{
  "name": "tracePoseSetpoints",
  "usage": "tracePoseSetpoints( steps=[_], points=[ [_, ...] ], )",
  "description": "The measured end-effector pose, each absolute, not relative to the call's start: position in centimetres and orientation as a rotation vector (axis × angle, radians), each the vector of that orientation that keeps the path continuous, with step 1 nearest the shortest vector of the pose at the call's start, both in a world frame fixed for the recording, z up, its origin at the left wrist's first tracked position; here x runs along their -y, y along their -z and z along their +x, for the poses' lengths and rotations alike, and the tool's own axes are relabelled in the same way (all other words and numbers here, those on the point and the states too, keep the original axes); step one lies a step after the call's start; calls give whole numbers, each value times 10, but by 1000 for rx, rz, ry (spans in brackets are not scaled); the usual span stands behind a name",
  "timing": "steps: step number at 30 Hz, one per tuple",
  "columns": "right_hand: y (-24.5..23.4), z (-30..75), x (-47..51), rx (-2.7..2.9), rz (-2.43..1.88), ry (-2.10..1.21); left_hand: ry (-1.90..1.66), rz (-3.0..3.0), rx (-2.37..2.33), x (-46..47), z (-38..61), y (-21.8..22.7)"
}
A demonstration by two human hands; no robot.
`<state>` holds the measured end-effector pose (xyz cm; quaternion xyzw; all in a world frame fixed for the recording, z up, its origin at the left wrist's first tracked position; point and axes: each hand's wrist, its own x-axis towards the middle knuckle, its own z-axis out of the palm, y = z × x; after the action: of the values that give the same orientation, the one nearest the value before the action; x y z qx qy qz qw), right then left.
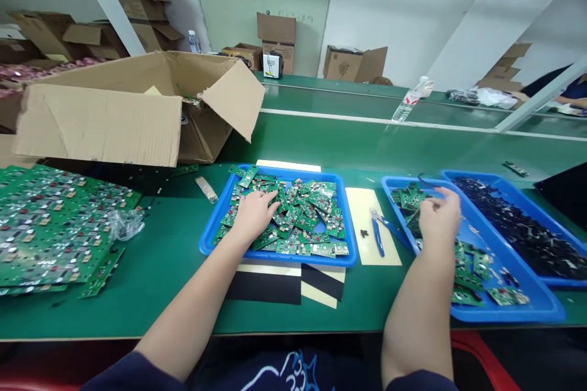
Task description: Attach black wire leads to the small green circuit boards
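Observation:
My left hand [254, 214] rests over a blue tray [205, 238] heaped with small green circuit boards [293, 220]. Its fingers are stretched and apart, with the tips touching boards near the middle of the heap. Over a second blue tray [509, 311], my right hand [440, 214] is closed, fingers bent together. A thin dark curved piece [428, 182] shows at its fingertips; its kind is unclear. Below that hand lie more circuit boards [468, 269]. Between the trays, blue-handled cutters [377, 235] and a small black part [364, 233] lie on cream paper [367, 201].
A third blue tray [493, 178] at the far right holds many black parts. Stacked circuit-board panels [59, 226] and a clear plastic bag [126, 224] lie left. A large open carton [101, 116] stands behind them. A water bottle [410, 99] stands on the back ledge.

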<state>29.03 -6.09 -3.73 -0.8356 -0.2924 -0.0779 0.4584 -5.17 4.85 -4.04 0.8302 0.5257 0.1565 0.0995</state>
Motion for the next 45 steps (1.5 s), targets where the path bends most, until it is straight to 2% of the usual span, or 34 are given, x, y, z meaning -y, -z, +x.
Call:
tracePoseSetpoints(
  steps=[5, 11, 16, 20, 24, 33, 39, 45],
  points=[
    [44, 298, 68, 615, -2224, 259, -469, 2461, -1552, -51, -52, 40],
    [45, 293, 56, 606, -2029, 245, -545, 2433, -1573, -51, -58, 31],
    [40, 234, 31, 783, -1498, -302, -687, 2412, -1542, -40, -54, 22],
    [46, 170, 21, 1023, -1279, -815, -793, 2397, -1136, -20, -39, 27],
    [49, 146, 22, 967, -1213, -1026, -750, 2333, -925, -6, -30, 33],
    [41, 140, 34, 1134, -1126, -1110, -512, 1752, -763, -2, -34, 24],
    [45, 128, 40, 1284, -1080, -1102, -550, 1681, -696, -2, -26, 21],
    [48, 140, 38, 1280, -1189, -816, -627, 1438, -886, -13, -30, 19]
  ],
)
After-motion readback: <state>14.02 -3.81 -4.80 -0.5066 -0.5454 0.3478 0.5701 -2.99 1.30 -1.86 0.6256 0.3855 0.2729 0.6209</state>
